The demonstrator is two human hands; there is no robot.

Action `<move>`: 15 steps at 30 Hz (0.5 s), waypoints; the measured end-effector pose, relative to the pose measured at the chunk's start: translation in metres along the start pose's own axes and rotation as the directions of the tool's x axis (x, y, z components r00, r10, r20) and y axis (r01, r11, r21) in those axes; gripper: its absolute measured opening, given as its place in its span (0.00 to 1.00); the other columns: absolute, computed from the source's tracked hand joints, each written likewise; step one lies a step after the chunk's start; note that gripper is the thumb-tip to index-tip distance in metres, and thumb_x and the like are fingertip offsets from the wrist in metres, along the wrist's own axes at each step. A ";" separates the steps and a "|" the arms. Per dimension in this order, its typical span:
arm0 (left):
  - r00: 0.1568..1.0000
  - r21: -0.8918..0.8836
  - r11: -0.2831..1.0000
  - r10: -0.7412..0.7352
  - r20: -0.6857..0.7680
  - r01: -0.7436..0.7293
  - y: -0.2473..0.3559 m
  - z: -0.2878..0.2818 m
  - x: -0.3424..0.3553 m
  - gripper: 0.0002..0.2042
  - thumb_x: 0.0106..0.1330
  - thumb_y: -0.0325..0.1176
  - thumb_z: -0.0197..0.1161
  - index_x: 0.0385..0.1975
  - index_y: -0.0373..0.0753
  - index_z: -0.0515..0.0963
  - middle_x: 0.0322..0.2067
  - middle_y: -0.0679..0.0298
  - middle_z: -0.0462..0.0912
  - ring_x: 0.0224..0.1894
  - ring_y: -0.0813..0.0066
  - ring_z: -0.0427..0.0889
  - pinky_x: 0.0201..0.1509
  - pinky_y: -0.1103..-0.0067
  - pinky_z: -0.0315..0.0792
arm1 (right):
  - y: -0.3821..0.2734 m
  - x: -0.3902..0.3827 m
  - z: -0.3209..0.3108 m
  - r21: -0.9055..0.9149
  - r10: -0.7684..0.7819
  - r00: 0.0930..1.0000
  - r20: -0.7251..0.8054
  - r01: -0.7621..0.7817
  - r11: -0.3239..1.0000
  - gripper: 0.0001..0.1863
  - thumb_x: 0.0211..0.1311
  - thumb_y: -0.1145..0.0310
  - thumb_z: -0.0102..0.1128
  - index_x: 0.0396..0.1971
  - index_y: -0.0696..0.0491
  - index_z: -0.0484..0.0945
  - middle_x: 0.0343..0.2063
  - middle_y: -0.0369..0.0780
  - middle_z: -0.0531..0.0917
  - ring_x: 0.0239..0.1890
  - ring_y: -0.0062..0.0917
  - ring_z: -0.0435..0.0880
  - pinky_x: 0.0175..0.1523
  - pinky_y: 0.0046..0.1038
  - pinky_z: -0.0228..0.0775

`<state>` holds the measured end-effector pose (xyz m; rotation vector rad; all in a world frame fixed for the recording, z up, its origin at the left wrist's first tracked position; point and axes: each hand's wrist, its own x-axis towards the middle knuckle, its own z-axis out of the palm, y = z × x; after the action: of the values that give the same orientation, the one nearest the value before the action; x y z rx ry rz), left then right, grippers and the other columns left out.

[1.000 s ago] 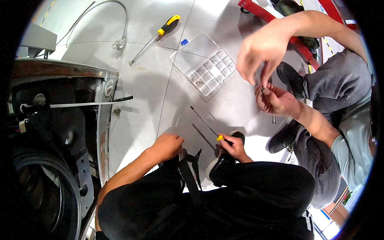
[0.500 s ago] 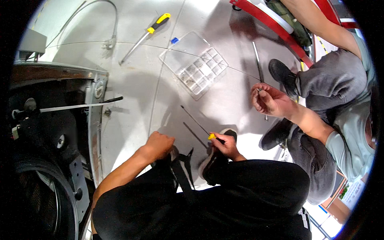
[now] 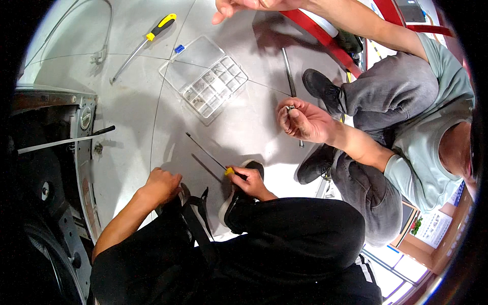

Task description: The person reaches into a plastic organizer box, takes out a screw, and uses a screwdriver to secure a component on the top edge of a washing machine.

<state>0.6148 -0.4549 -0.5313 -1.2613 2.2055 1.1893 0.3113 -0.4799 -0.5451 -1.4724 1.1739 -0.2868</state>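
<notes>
My right hand [image 3: 250, 182] grips the yellow and black handle of a thin screwdriver [image 3: 208, 152], whose shaft points up and left over the white floor. My left hand [image 3: 161, 185] is closed in a loose fist, resting on the floor by my knee and a black strap [image 3: 195, 223]; I cannot see anything in it. A clear plastic compartment box [image 3: 206, 79] with small parts lies open further ahead. A second person crouches at the right, one hand [image 3: 301, 119] pinching a small metal part, the other hand [image 3: 239, 6] reaching across the top edge.
A large yellow-handled screwdriver [image 3: 142, 43] lies at the upper left near a curved metal tube [image 3: 101, 48]. A dark machine body [image 3: 48, 168] with a metal panel fills the left. A metal rod [image 3: 290, 76] and a red frame [image 3: 325, 35] lie by the other person's shoes.
The other person's upper hand has lifted away from the lower one toward the top edge. The view has shifted, so the box and screwdriver sit lower. My hands have hardly moved.
</notes>
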 end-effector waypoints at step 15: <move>0.962 0.144 0.983 0.146 -0.229 -0.115 -0.010 0.024 0.007 0.09 0.53 0.36 0.57 0.31 0.40 0.75 0.22 0.55 0.78 0.32 0.55 0.79 0.32 0.66 0.71 | 0.013 0.004 0.001 -0.223 -0.397 0.912 -0.101 0.369 0.903 0.14 0.59 0.70 0.57 0.43 0.60 0.76 0.27 0.41 0.82 0.27 0.22 0.79 0.36 0.21 0.71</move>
<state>0.6170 -0.4417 -0.5551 -1.2801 2.5303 0.9632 0.3073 -0.4799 -0.5584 -1.8886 1.0389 -0.5675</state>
